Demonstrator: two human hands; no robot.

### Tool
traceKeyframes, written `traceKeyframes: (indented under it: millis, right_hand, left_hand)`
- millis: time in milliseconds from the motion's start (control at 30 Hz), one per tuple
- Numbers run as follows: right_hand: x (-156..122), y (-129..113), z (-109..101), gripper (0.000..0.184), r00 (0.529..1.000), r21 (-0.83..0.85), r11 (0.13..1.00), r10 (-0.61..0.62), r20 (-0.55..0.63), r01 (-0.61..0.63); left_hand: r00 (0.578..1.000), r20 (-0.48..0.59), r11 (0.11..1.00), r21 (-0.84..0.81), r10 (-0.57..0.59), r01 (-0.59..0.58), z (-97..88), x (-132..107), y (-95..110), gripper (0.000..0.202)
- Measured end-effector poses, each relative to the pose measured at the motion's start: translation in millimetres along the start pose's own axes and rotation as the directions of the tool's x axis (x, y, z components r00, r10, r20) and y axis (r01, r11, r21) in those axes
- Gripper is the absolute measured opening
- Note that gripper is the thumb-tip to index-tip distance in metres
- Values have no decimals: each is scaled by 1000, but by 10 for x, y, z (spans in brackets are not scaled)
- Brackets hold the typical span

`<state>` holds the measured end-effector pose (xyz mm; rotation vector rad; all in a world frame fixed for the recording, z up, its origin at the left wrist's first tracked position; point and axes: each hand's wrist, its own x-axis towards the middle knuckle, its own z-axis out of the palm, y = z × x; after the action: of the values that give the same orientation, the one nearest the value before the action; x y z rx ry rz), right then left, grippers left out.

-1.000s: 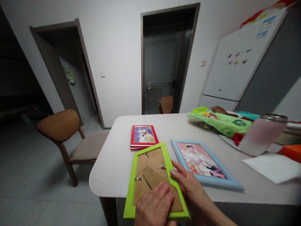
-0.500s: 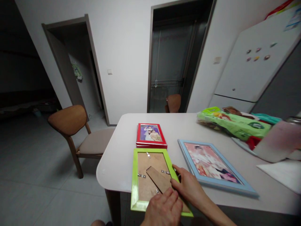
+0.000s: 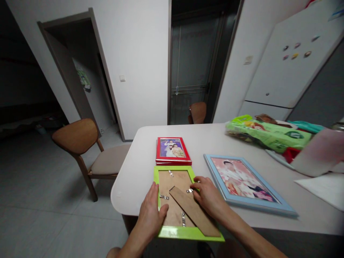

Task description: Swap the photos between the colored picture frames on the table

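Observation:
A lime green picture frame lies face down at the table's near edge, its brown backing board and slanted stand facing up. My left hand rests on the frame's left border, fingers stretched flat, the thumb by a small metal clip. My right hand sits on the right border, its fingertips curled at another metal clip. A red framed photo lies just beyond the green frame. A larger blue framed photo lies to the right.
The white table has a rounded near-left corner. Green snack bags, a pink cup and white paper crowd the right side. A wooden chair stands left of the table. A fridge stands behind on the right.
My left hand has moved off the frame's lower middle to its left border, uncovering the stand. My right hand's fingertips have moved onto the right-side clip. The view shifted slightly.

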<state>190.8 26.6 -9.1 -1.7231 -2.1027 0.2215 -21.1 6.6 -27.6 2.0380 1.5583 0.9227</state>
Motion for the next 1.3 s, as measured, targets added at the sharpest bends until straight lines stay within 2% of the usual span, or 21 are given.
traceKeyframes:
  millis: [200,433,600,700,900,1067,1200,1300]
  right_hand:
    - [20,-4,26,24,1000,-43,999,-12,-28,11]
    - [18,-260,-2,27,995,-53,994,-93,-25,92]
    - [52,-66,-19,25,999,-117,992,-37,22,40]
    - [61,56,12,25,1000,-101,995,-23,1,23]
    - [97,85,27,25,998,-86,996,-39,-41,35]
    - [75,-188,22,25,991,-98,992,-85,-107,74]
    - [82,-546,109,18,972,-12,972,-234,-28,234]
    - [145,-688,197,18,977,-22,977,-212,-21,211]
  left_hand:
    - [1000,-4,1000,-12,-3,3,63,-12,9,60]
    - [1000,-21,1000,-24,10,-11,99,13,-39,59]
    - [1000,-26,998,-59,0,-2,95,16,-38,56]
    - [1000,-27,999,-42,1,-2,83,47,10,55]
    - [1000,-14,1000,-11,-1,1,81,91,54,56]
    - [999,-44,1000,-7,-1,0,112,74,29,57]
    - [997,-75,999,-32,11,-14,126,79,20,54]
    - [997,-71,999,-45,4,-7,125,93,21,50]
